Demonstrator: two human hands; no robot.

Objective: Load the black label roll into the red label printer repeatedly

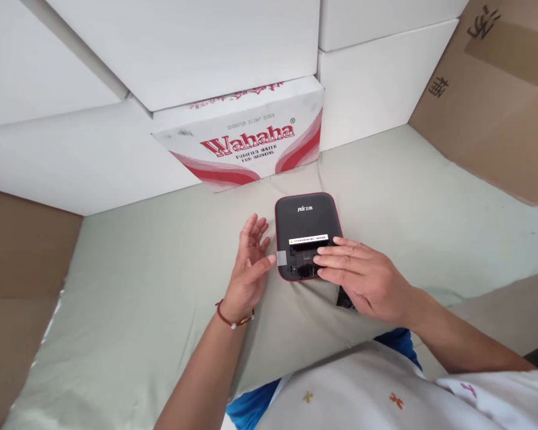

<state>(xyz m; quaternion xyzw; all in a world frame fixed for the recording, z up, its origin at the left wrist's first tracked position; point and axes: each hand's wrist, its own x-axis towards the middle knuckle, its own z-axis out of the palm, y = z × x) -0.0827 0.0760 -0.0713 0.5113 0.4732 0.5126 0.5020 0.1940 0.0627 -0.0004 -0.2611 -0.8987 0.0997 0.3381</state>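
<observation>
A black compact printer (pixel 299 222) with a red rim and white lettering lies on the cloth-covered table. Across its lower half runs a white warning label (pixel 308 239) above a dark, glossy recess. A pale, translucent piece of tape (pixel 282 258) sits at its left edge. My left hand (pixel 251 263) is open beside the printer, palm turned inward, its thumb tip close to the tape. My right hand (pixel 363 275) reaches over the lower right corner with fingers stretched out, the fingertips at the recess. Whether they press on it I cannot tell.
A white and red water carton (pixel 251 146) stands behind the printer, among stacked white boxes (pixel 376 89). Brown cardboard boxes stand at left (pixel 22 286) and right (pixel 502 107). The greenish cloth (pixel 152 286) hangs over the table's front edge, near my body.
</observation>
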